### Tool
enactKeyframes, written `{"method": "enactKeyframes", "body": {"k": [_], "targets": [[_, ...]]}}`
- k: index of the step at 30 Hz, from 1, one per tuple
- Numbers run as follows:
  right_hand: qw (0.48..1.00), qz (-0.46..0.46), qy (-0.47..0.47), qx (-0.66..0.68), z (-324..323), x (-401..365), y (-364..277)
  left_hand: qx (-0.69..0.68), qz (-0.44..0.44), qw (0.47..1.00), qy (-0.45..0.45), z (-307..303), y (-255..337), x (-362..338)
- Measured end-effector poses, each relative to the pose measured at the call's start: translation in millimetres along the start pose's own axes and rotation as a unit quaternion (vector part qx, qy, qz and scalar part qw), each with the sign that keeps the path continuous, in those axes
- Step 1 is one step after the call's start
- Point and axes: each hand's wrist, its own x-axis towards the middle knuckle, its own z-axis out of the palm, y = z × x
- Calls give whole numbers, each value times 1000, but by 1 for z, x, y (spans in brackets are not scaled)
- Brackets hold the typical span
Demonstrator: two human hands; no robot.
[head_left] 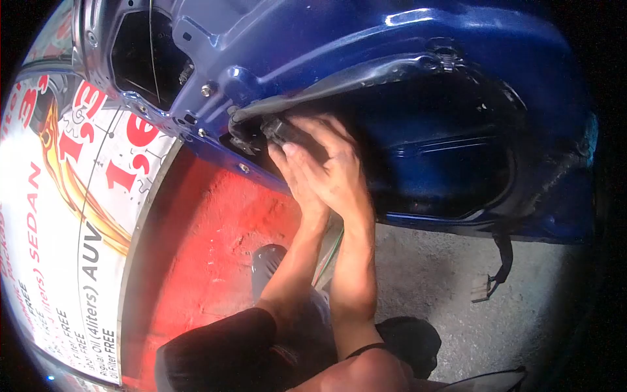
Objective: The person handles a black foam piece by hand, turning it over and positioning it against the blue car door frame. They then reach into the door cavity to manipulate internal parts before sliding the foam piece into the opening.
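A blue car door [457, 39] fills the upper part of the view, its inner metal bare and its large opening exposed. At the left end of that opening is a small, blocky black part [279, 130]; its exact kind does not show. My right hand [336, 166] lies over it with fingers bent around its far side. My left hand [297, 179], partly covered by the right, has its fingertips pressed on the near side of the same part. A strip of clear plastic film [339, 81] runs along the opening's upper edge, just above my hands.
A black cable with a connector [483, 291] hangs below the door's right end. Printed signboard [98, 196] stands at the left, beside red-painted ground [202, 228]. Grey concrete [418, 268] lies under the door. My bent knee [209, 346] is close below.
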Motion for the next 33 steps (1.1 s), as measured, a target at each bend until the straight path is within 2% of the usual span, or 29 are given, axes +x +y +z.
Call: {"method": "enactKeyframes", "body": {"k": [1,3,4,6,9,11,14,16,18,21,23,25,26,28,31,33], "targets": [[1000,3,2,5,0,0,1,74,58,996,9,3,-5,-2],[1000,8,6,12,-2,0,1,85,77,993,15,7,-10,-6],[1000,9,13,13,-5,-1,1,25,39,999,11,6,2,-3],[1000,8,25,14,-11,-3,0,-211,-59,976,9,4,37,2],[977,125,130,110,-19,-19,8,-268,17,963,13,16,44,-7],[958,62,217,177,-28,-22,20,-184,96,978,14,22,46,-9],[947,79,259,173,-41,-27,25,-54,149,987,-8,15,65,-11],[940,70,288,171,-42,-26,20,-191,75,978,-24,21,61,-17],[931,59,322,163,-42,-25,13,-243,36,969,-19,24,59,-14],[932,72,330,131,-51,-27,15,-276,-118,954,-4,17,69,1],[930,29,334,151,-55,-27,21,-270,-165,948,37,19,52,17],[925,17,340,168,-57,-27,24,-352,-243,902,62,13,46,36],[926,11,333,178,-59,-28,28,-337,-304,889,59,7,49,45],[926,9,335,172,-58,-27,26,-243,-267,933,6,2,23,63],[928,12,327,180,-56,-25,24,-247,-224,942,41,7,11,68],[929,17,322,180,-55,-25,23,-290,-254,921,59,9,13,72]]}}
